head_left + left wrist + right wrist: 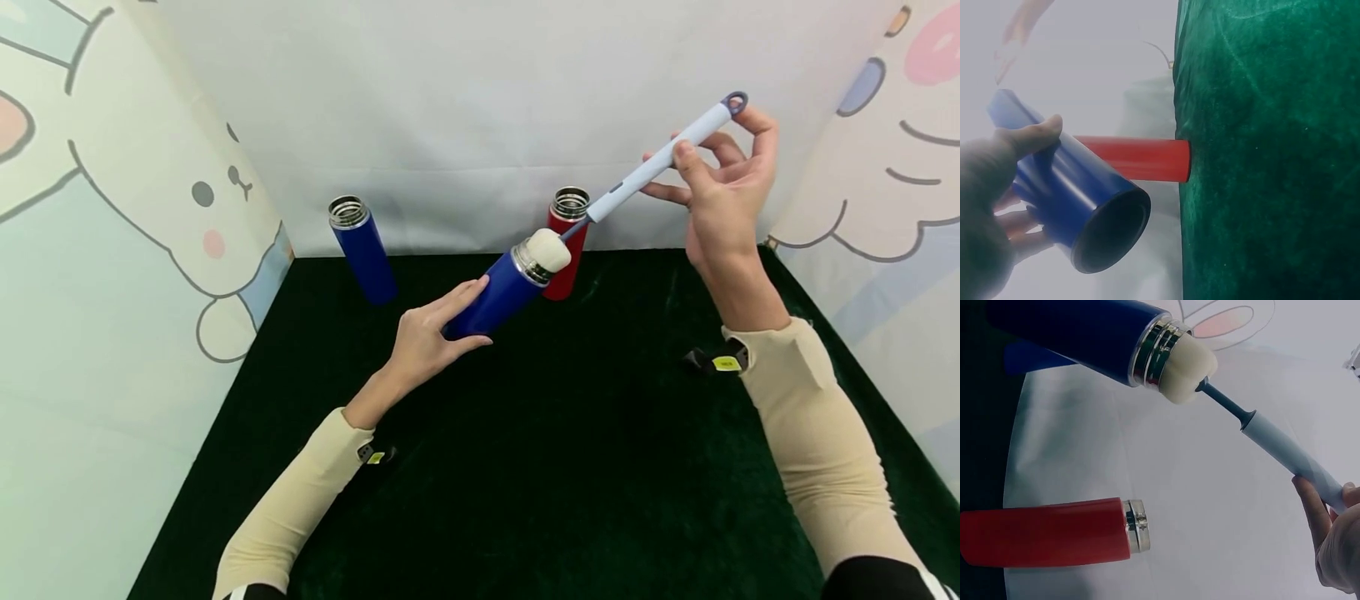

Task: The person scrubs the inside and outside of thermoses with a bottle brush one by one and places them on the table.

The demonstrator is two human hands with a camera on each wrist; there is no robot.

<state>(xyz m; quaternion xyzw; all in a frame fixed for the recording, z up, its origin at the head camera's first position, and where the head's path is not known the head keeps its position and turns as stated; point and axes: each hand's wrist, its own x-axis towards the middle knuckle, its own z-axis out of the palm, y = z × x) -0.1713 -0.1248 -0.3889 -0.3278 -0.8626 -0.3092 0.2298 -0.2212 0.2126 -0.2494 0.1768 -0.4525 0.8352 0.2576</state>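
Observation:
My left hand (429, 340) grips a blue thermos bottle (497, 298) round its body, tilted with the mouth up to the right. In the left wrist view its dark base (1113, 231) faces the camera, raised off the cloth. My right hand (726, 187) pinches the light blue handle of a bottle brush (651, 169) between thumb and fingers. The brush's white sponge head (548, 250) sits at the bottle's steel mouth, partly inside, bulging over the rim. In the right wrist view the thin dark neck (1227, 402) joins sponge and handle.
An open red thermos bottle (564, 258) stands at the back, behind the held bottle. Another open blue thermos bottle (365, 254) is upright at the back left. Dark green cloth (525, 467) covers the table. White walls with cartoon animals (213, 196) enclose the back and sides.

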